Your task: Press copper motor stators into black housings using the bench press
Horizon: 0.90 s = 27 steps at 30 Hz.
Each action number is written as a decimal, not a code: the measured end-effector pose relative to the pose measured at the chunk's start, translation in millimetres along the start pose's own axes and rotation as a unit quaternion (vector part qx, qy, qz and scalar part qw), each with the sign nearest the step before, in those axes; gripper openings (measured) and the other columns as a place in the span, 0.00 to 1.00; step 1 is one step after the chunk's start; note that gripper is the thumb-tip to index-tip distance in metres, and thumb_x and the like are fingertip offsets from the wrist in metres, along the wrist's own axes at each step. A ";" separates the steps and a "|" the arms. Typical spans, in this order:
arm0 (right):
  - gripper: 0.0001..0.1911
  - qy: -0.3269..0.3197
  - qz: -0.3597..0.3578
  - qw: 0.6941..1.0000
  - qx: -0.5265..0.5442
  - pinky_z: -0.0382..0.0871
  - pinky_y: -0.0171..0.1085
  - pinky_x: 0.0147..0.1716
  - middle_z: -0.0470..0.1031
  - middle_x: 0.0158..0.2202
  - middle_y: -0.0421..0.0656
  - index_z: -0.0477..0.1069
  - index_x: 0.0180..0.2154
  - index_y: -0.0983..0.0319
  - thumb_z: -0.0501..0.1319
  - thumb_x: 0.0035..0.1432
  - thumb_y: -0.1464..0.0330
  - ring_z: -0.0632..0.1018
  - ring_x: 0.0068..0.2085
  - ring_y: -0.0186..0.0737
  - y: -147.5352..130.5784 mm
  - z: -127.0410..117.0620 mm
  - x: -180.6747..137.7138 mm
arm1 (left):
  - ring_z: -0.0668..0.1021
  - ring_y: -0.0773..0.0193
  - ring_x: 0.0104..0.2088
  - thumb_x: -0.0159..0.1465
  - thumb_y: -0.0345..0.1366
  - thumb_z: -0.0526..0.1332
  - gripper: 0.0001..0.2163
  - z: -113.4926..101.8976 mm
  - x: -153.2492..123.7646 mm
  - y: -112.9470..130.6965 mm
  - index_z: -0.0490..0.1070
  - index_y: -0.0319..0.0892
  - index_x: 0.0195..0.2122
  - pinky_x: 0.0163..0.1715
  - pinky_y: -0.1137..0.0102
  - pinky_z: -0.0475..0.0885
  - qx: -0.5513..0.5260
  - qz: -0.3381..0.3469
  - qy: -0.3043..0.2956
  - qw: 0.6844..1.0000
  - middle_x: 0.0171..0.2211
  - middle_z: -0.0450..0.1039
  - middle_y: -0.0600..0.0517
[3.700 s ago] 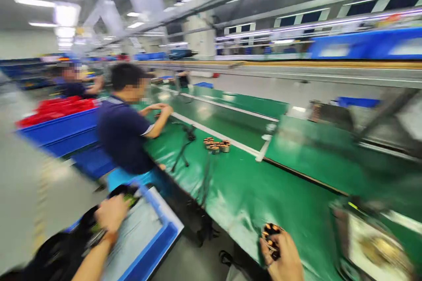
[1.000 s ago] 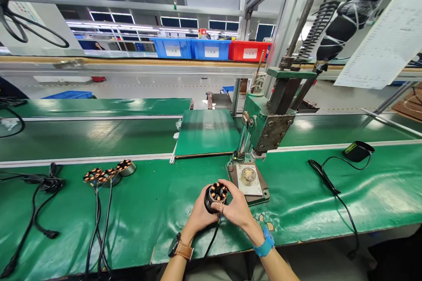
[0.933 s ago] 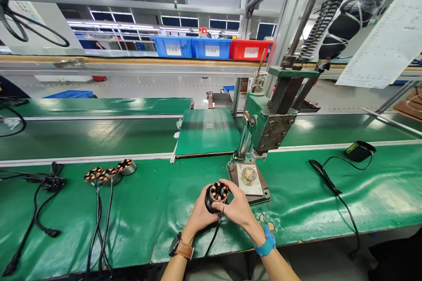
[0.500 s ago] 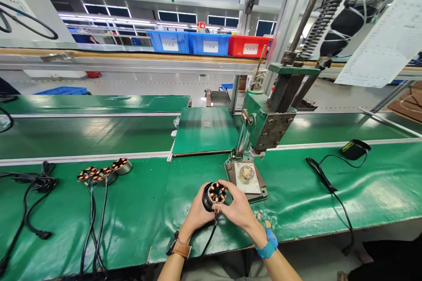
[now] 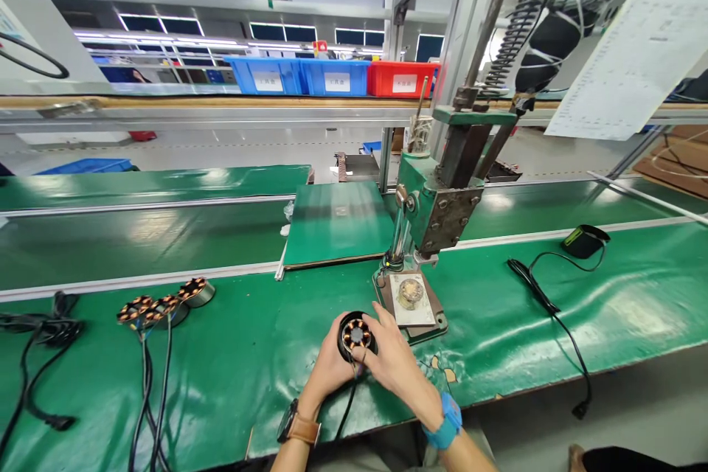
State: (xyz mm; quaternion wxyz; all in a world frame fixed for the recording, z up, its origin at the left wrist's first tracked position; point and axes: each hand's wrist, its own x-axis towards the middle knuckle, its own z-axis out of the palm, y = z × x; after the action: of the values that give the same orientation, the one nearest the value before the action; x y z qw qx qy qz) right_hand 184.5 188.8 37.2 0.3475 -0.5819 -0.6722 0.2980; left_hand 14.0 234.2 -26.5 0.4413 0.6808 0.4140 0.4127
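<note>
A person's left hand (image 5: 326,363) wraps a round, black, cup-shaped housing (image 5: 343,332) as the right hand (image 5: 391,352) grips the ring-shaped, copper-wound motor core (image 5: 357,335) within its rim, over the front of a green-covered desk (image 5: 237,361). A green-and-grey metal press (image 5: 450,217) stands near; three similar copper-wound cores (image 5: 200,295) cluster at left.

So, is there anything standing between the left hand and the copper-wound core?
Yes, the black housing: its wall surrounds the copper-wound core, and the left hand holds it from outside. From above, nothing visible covers the core's middle; the right hand's thumb lies at the near side.
</note>
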 end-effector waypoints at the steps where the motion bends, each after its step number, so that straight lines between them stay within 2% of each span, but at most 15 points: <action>1: 0.33 -0.029 -0.001 1.000 0.007 0.58 0.56 0.72 0.54 0.74 0.57 0.71 0.66 0.66 0.69 0.59 0.75 0.58 0.74 0.59 2.0 -2.9 -2.6 | 0.79 0.44 0.59 0.46 0.40 0.73 0.40 1.7 -1.6 -0.8 0.63 0.42 0.62 0.62 0.50 0.75 -0.003 0.000 -0.009 1.000 0.60 0.75 0.40; 3: 0.31 -0.077 -0.014 0.997 0.017 0.58 0.55 0.72 0.54 0.74 0.56 0.72 0.65 0.64 0.66 0.61 0.76 0.57 0.74 0.57 4.3 -10.7 -5.5 | 0.79 0.45 0.58 0.47 0.39 0.72 0.40 5.5 -4.8 -2.1 0.63 0.42 0.63 0.61 0.51 0.76 -0.011 0.003 -0.021 1.000 0.60 0.75 0.40; 7: 0.29 -0.128 -0.044 0.991 0.000 0.64 0.53 0.69 0.60 0.72 0.54 0.77 0.61 0.59 0.70 0.58 0.75 0.64 0.71 0.61 6.1 -24.5 2.3 | 0.82 0.47 0.53 0.46 0.37 0.71 0.40 10.6 -8.9 -4.3 0.62 0.42 0.62 0.56 0.52 0.78 0.000 -0.009 -0.018 1.000 0.57 0.76 0.41; 10: 0.29 -0.158 -0.097 0.982 -0.022 0.72 0.46 0.63 0.64 0.70 0.51 0.78 0.58 0.57 0.73 0.55 0.76 0.75 0.64 0.60 9.5 -30.6 17.9 | 0.83 0.50 0.49 0.49 0.39 0.72 0.40 11.6 -11.3 -7.0 0.60 0.42 0.63 0.53 0.54 0.80 0.015 -0.022 -0.017 1.000 0.54 0.77 0.42; 13: 0.28 -0.205 -0.138 0.967 -0.065 0.78 0.41 0.55 0.70 0.66 0.50 0.81 0.53 0.57 0.77 0.49 0.78 0.82 0.54 0.57 10.5 -40.9 34.1 | 0.82 0.50 0.52 0.49 0.36 0.72 0.41 12.7 -13.6 -7.3 0.58 0.43 0.64 0.55 0.54 0.79 0.020 -0.029 -0.014 0.999 0.56 0.76 0.42; 16: 0.26 -0.235 -0.159 0.954 -0.101 0.76 0.47 0.58 0.72 0.64 0.50 0.83 0.51 0.57 0.80 0.49 0.75 0.80 0.57 0.62 7.6 -56.4 39.7 | 0.82 0.49 0.53 0.48 0.35 0.73 0.41 14.9 -12.5 -2.1 0.60 0.43 0.64 0.56 0.54 0.79 0.007 -0.030 -0.010 0.999 0.56 0.77 0.43; 18: 0.35 -0.240 -0.164 0.950 -0.115 0.73 0.51 0.62 0.67 0.67 0.53 0.79 0.59 0.57 0.81 0.48 0.74 0.76 0.62 0.66 6.9 -63.0 34.0 | 0.82 0.48 0.54 0.50 0.38 0.75 0.41 15.2 -10.9 1.5 0.61 0.43 0.64 0.57 0.52 0.79 -0.012 -0.028 -0.012 0.999 0.58 0.76 0.41; 20: 0.50 -0.228 -0.156 0.954 -0.118 0.70 0.53 0.65 0.58 0.72 0.57 0.70 0.68 0.58 0.82 0.45 0.75 0.70 0.66 0.67 9.8 -60.8 21.9 | 0.80 0.44 0.58 0.51 0.43 0.77 0.43 13.5 -14.4 1.3 0.61 0.43 0.65 0.61 0.49 0.76 -0.016 -0.029 -0.010 0.999 0.61 0.74 0.38; 22: 0.57 -0.188 -0.137 0.967 -0.103 0.68 0.54 0.68 0.52 0.74 0.58 0.64 0.71 0.60 0.84 0.43 0.73 0.66 0.69 0.67 16.9 -47.7 6.9 | 0.75 0.40 0.64 0.52 0.48 0.76 0.42 11.7 -30.3 -4.8 0.64 0.42 0.66 0.66 0.45 0.71 0.006 -0.044 0.026 0.999 0.65 0.72 0.36; 24: 0.55 -0.128 -0.110 0.983 -0.074 0.67 0.54 0.68 0.53 0.74 0.59 0.64 0.70 0.62 0.84 0.43 0.70 0.65 0.70 0.65 26.7 -25.9 -6.6 | 0.75 0.40 0.65 0.58 0.53 0.71 0.36 13.5 -62.5 -16.2 0.68 0.42 0.64 0.66 0.45 0.71 0.016 -0.081 0.097 0.992 0.64 0.73 0.35; 26: 0.51 -0.049 -0.087 0.995 -0.031 0.69 0.52 0.67 0.59 0.71 0.57 0.67 0.66 0.61 0.84 0.43 0.70 0.69 0.68 0.60 36.2 -0.8 -15.4 | 0.82 0.44 0.57 0.65 0.57 0.63 0.29 21.2 -107.5 -30.9 0.73 0.42 0.60 0.58 0.51 0.79 -0.003 -0.122 0.164 0.979 0.58 0.78 0.37; 27: 0.50 -0.009 -0.082 0.997 -0.010 0.71 0.50 0.66 0.63 0.69 0.56 0.68 0.64 0.61 0.84 0.42 0.71 0.71 0.66 0.58 39.8 11.1 -17.7 | 0.84 0.46 0.52 0.67 0.58 0.62 0.27 27.0 -131.9 -38.5 0.75 0.43 0.57 0.54 0.55 0.81 -0.014 -0.133 0.171 0.976 0.54 0.81 0.39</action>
State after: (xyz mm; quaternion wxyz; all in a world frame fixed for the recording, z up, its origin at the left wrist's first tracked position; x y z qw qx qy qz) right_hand 199.8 177.1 -3.4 0.3586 -0.5258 -0.7237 0.2669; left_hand -10.4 115.2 -96.0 0.4243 0.5325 0.5644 0.4667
